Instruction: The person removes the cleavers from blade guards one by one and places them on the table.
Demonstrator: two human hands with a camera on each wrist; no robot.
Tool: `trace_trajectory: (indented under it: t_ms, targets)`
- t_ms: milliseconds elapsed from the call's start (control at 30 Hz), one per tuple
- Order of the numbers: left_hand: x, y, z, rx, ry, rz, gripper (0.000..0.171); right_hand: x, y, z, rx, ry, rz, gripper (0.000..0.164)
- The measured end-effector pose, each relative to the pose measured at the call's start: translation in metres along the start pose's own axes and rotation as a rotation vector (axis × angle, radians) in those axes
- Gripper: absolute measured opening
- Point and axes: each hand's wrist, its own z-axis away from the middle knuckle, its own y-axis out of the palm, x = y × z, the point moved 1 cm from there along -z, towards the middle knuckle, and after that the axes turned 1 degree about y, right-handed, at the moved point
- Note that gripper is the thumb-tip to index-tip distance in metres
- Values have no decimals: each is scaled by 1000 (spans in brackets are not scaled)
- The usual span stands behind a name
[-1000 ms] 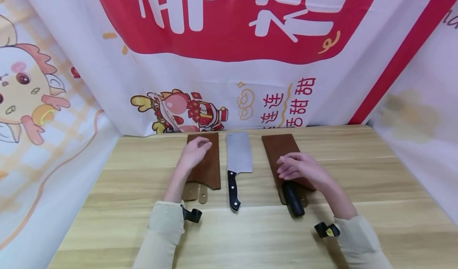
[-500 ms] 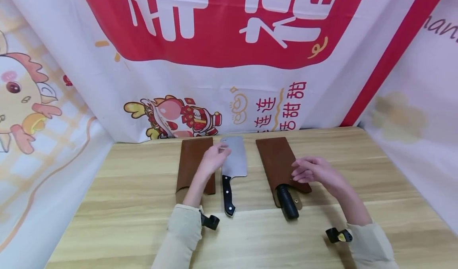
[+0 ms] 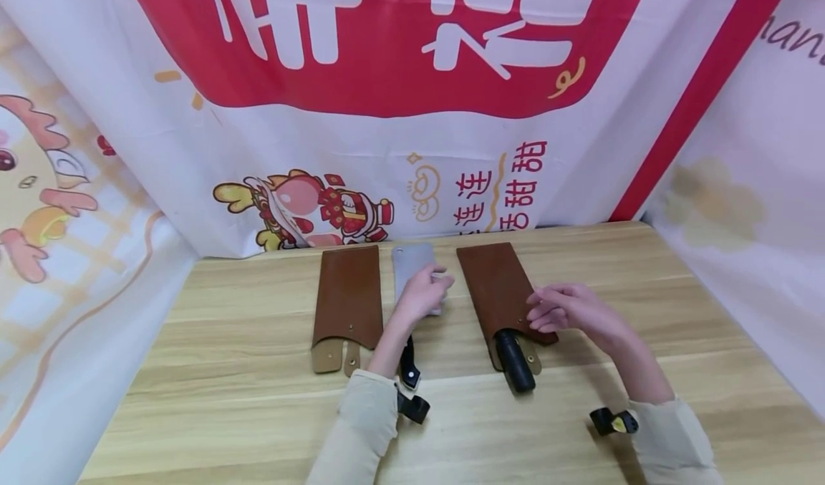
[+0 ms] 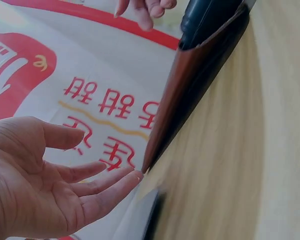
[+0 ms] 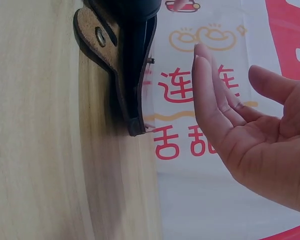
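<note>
My left hand [image 3: 425, 291] hovers over the cleaver [image 3: 410, 259], its fingers loosely bent with nothing between them. That hand and forearm hide much of the blade and part of the black handle. In the left wrist view the left hand [image 4: 60, 185] shows its palm, fingers spread toward the right sheath [image 4: 172, 95]. My right hand [image 3: 570, 309] is at the right edge of the brown leather sheath [image 3: 493, 277], relaxed and holding nothing. From this sheath's mouth sticks a black knife handle [image 3: 515, 363]. In the right wrist view the right hand [image 5: 260, 130] has thumb and fingers apart.
Another brown sheath [image 3: 348, 291] lies left of the cleaver, its flap and snap strap toward the near side. All rest on a wooden table [image 3: 258, 399]. A printed cloth [image 3: 309, 141] hangs behind the table's far edge and along both sides.
My left hand has moved right, from over the left sheath to over the cleaver. The right hand has shifted slightly right, off the middle of the right sheath. The head view has shifted too.
</note>
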Motion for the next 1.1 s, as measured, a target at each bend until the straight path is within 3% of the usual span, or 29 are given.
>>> trace_trajectory:
  t_ms: [233,600,800,1100]
  targets:
    - [4,17,-7,22,-1,10,47,1,2,-3,50,37,8,50]
    - [7,29,-11,67,-68,52,45,-4,4,-7,105,53,13,46]
    - [5,35,-9,89,-77,97,45,-5,6,-9,111,71,31,49]
    - [6,42,-3,104,-91,94,39,-12,12,-11,124,88,43,47]
